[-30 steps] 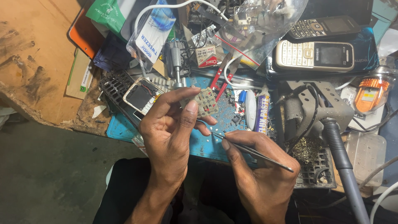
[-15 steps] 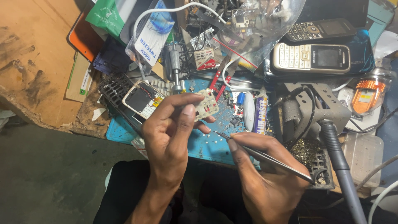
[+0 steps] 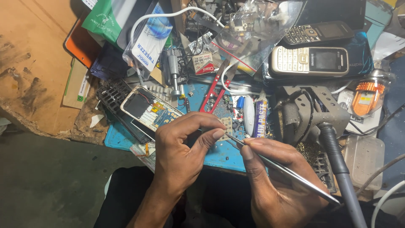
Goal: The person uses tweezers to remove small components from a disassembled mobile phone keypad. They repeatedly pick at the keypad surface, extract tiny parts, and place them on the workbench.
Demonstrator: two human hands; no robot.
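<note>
Head view, looking down over a crowded repair bench. Left hand [image 3: 181,154] pinching a small circuit board [image 3: 227,123] between thumb and forefinger, fingers clamped on its edges, just above the blue work mat [image 3: 219,152]. Right hand [image 3: 274,181] wrapped around slim metal tweezers [image 3: 278,166], fingers closed on the shaft, tip meeting the board's lower edge right beside the left thumb. Opened phone body [image 3: 149,109] lying just left of the left hand, bare innards up. Red-handled cutters [image 3: 215,93] behind the board, a small tube [image 3: 261,116] to the right. White keypad phone [image 3: 310,60] well back on the bench, a dark keypad phone [image 3: 318,33] beyond it. Grey soldering-iron handle [image 3: 341,173] slanting down near the right hand, not touched.
</note>
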